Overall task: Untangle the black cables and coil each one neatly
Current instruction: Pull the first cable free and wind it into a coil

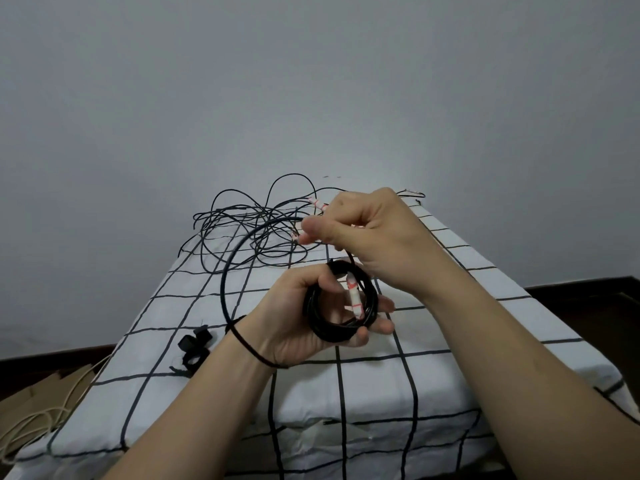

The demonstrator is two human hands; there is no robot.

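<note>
My left hand (298,317) grips a tight coil of black cable (337,327) above the middle of the bed, fingers curled through the loops. A white-and-red taped cable end (354,296) lies across the coil. My right hand (367,233) is just above it and pinches the same cable near another taped end (300,239). A loose loop (225,282) of this cable arcs out to the left between the hands. A tangle of thin black cables (249,233) lies at the far end of the bed.
The bed (381,382) has a white cover with a black grid. Black strap-like pieces (194,346) lie at its left edge. Cardboard and a beige cord (41,410) sit on the floor at the left. A plain wall stands behind.
</note>
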